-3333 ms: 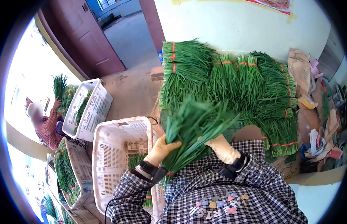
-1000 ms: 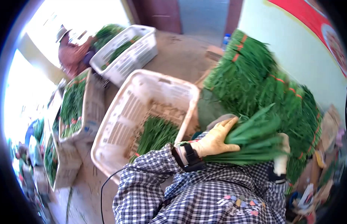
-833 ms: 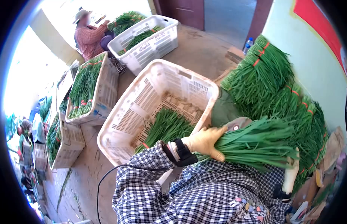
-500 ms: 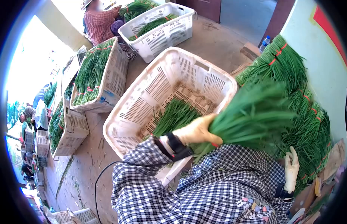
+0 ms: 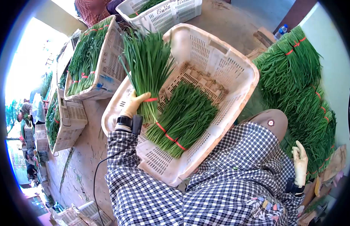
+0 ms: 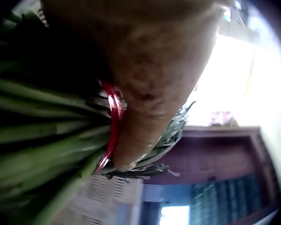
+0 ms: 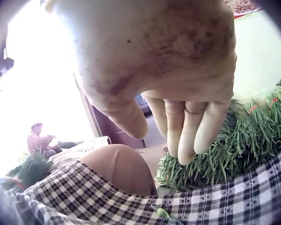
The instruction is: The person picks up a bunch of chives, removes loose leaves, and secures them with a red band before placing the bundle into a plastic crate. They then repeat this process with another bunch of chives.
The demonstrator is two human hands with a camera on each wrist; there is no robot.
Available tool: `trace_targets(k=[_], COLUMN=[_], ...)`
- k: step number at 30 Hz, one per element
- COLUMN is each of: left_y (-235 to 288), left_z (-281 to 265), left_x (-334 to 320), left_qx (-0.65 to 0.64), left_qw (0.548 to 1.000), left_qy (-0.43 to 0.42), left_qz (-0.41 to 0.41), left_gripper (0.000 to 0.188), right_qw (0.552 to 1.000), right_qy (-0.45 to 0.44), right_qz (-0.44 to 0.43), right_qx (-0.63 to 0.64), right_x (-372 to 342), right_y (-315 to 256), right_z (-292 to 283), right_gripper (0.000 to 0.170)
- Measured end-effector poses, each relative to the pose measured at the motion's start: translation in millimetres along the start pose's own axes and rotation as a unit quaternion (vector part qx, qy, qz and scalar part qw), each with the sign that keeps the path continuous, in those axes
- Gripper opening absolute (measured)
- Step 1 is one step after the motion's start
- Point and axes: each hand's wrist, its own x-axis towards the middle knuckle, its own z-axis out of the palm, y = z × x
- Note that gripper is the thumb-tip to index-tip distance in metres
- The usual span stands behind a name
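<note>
In a yellowish glove, my left hand [image 5: 133,105] grips a bunch of garlic chives [image 5: 148,67] near its red band, leaf tips pointing away from me. It hangs over the left side of a dirty white plastic crate [image 5: 235,62]. Other banded chives [image 5: 193,113] lie in that crate, stalk ends toward me. From the left wrist view, a gloved finger [image 6: 140,122] presses beside the red band [image 6: 114,117]. My gloved right hand [image 5: 300,162] holds nothing by my right side; its fingers are loosely extended in the right wrist view.
A pile of banded chives [image 5: 295,71] lies along the wall on the right. Filled crates [image 5: 111,60] stand on the left, and another white crate [image 5: 175,17] is ahead beside a seated person [image 5: 92,11]. My knee [image 5: 271,122] adjoins the near crate.
My left hand has carried the chives from over my lap leftward to the crate. My right hand, earlier at the leaves, has come away to my right side. The head view has swung left and down.
</note>
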Motion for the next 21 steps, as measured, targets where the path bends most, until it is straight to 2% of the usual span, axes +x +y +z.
trace_targets(k=[1, 2, 3, 4, 5, 6, 8, 10, 12, 14, 15, 17, 18, 20, 21], left_y=[-26, -56, -80, -104, -131, -155, -273, -238, -222, -199, -208, -239, -241, -246, -242], left_z=[-9, -21, -26, -29, -27, -21, -32, -20, -44, -52, -52, -46, -42, -33, -30], left_x=[6, 13, 16, 17, 13, 4, 4, 15, 29, 37, 36, 33, 35, 37, 35], left_qx=[0.065, 0.158, 0.311, 0.455, 0.499, 0.559, 0.696, 0.649, 0.618, 0.547, 0.547, 0.560, 0.559, 0.630, 0.651], left_qw=[0.996, 0.981, 0.939, 0.873, 0.856, 0.823, 0.709, 0.739, 0.762, 0.813, 0.813, 0.827, 0.828, 0.772, 0.757], left_qy=[0.032, 0.080, 0.118, 0.149, 0.130, 0.074, 0.112, 0.061, -0.035, -0.066, -0.070, 0.036, 0.030, 0.053, 0.037], left_qz=[0.057, 0.073, 0.084, 0.095, 0.046, -0.063, 0.010, -0.169, -0.190, -0.187, -0.186, -0.033, -0.031, -0.062, -0.050], left_gripper=[0.062, 0.076, 0.081, 0.085, 0.094, 0.104, 0.111, 0.112, 0.110, 0.107, 0.107, 0.103, 0.103, 0.100, 0.095], right_qw=[1.000, 1.000, 0.999, 0.999, 0.999, 0.999, 0.998, 0.995, 0.995, 0.994, 0.994, 0.993, 0.990, 0.991, 0.991], right_qy=[-0.008, -0.016, -0.020, -0.020, -0.032, -0.042, -0.040, -0.056, -0.059, -0.069, -0.074, -0.080, -0.089, -0.087, -0.089], right_qz=[-0.012, -0.024, -0.029, -0.021, -0.021, -0.022, 0.008, 0.022, 0.019, 0.022, 0.019, 0.018, 0.014, 0.007, 0.009], right_qx=[0.004, 0.009, 0.015, 0.012, -0.007, -0.028, -0.055, -0.074, -0.072, -0.082, -0.078, -0.091, -0.104, -0.106, -0.097], right_x=[2, 4, 5, 4, 4, 6, 5, 5, 5, 6, 7, 10, 10, 11, 12], right_y=[2, 4, 6, 3, -5, -12, -25, -34, -38, -38, -42, -52, -56, -55, -53], right_z=[2, 3, 6, 9, 11, 14, 19, 20, 22, 26, 28, 32, 33, 35, 35], right_gripper=[0.045, 0.045, 0.045, 0.045, 0.044, 0.044, 0.044, 0.044, 0.044, 0.043, 0.043, 0.043, 0.043, 0.043, 0.043])
